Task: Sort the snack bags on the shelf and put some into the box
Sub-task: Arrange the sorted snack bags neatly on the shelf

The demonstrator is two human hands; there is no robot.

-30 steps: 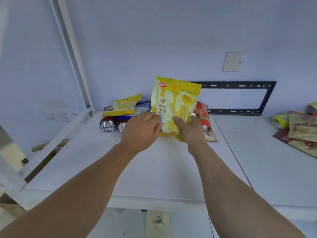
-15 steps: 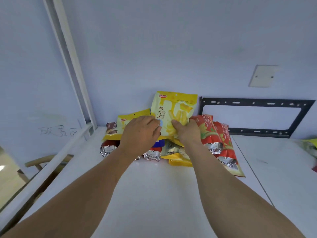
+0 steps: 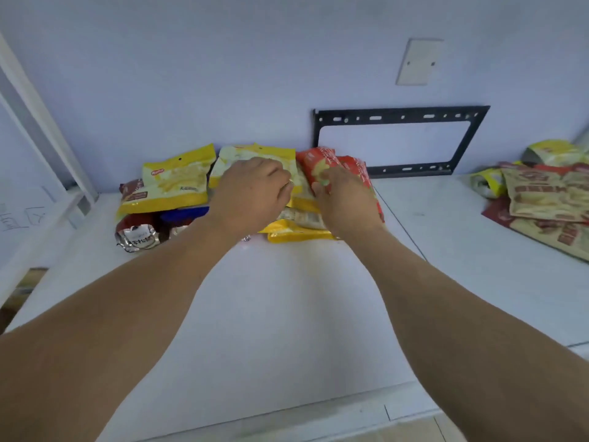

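Note:
A yellow snack bag [image 3: 255,154] lies tilted back on top of a pile of bags at the rear of the white shelf [image 3: 287,314]. My left hand [image 3: 251,193] grips its middle with curled fingers. My right hand [image 3: 345,202] holds its right edge, next to two red bags [image 3: 322,161]. The pile also holds another yellow bag [image 3: 178,183] at the left, a flat yellow bag [image 3: 296,232] at the front and a silver-ended bag [image 3: 137,237]. No box is in view.
A second heap of brown and yellow bags [image 3: 548,199] lies at the right of the shelf. A black metal bracket [image 3: 398,113] and a white plate [image 3: 417,62] are on the back wall. A white frame post [image 3: 41,122] stands at the left.
Both hands have lowered the yellow bag from upright down onto the pile. The view has swung right, so the right heap shows again.

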